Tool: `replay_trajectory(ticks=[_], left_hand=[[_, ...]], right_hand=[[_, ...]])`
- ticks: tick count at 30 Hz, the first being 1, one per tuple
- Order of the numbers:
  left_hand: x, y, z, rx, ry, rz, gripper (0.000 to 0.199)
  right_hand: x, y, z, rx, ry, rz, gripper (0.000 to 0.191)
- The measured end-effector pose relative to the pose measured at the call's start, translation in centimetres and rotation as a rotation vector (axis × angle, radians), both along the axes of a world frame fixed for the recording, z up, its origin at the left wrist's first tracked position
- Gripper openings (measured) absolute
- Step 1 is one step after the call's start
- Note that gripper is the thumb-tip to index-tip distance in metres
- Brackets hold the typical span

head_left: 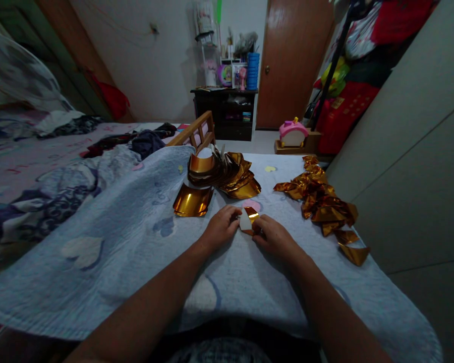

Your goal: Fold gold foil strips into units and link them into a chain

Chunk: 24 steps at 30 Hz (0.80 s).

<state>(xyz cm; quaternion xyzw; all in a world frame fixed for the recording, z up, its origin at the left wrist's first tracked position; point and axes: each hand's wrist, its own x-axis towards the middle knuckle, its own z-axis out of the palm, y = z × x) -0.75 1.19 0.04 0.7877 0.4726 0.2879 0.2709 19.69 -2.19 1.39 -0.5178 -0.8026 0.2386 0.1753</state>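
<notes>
A small sheet of gold foil paper (245, 222) with a pale underside lies between my hands, its right edge folded over to show gold. My left hand (224, 226) pinches its left side, and my right hand (271, 233) grips the folded right side with curled fingers. Just beyond my left hand lies a short stack of flat gold sheets (192, 200). Behind it a larger fanned pile of gold foil paper (227, 171) is heaped. To the right, several folded gold pieces (327, 201) form a loose heap.
A light blue quilt with heart shapes (136, 272) covers the surface under my hands. A wooden rail (196, 132) stands behind the fanned pile. Rumpled clothes (147, 141) lie on the bed at left. A pale cabinet side (412, 166) borders the right.
</notes>
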Motion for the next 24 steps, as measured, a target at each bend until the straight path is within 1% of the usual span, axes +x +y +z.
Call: replay_trajectory(ticks=[4, 6, 9, 12, 16, 19, 24], left_hand=[[-0.2, 0.4, -0.4, 0.005, -0.018, 0.05, 0.06], [-0.2, 0.6, -0.6, 0.011, -0.013, 0.076, 0.066], [-0.1, 0.8, -0.5, -0.001, -0.024, 0.095, 0.058], [-0.1, 0.9, -0.2, 0.008, -0.046, 0.077, 0.047], [0.0, 0.8, 0.1, 0.109, 0.022, 0.023, 0.033], [0.0, 0.6, 0.1, 0.14, 0.044, -0.017, 0.028], [-0.2, 0.5, -0.3, 0.169, -0.071, 0.083, 0.028]], right_hand=[[0.1, 0.0, 0.0, 0.027, -0.015, 0.025, 0.012], [0.1, 0.0, -0.2, 0.039, 0.0, 0.026, 0.014], [0.3, 0.2, -0.6, 0.034, 0.011, 0.021, 0.015], [0.6, 0.3, -0.6, 0.021, 0.022, 0.029, 0.015], [0.8, 0.3, 0.2, 0.001, 0.045, 0.073, 0.018], [0.9, 0.1, 0.8, -0.015, 0.051, 0.095, 0.018], [1.0, 0.1, 0.8, -0.056, 0.083, 0.051, 0.017]])
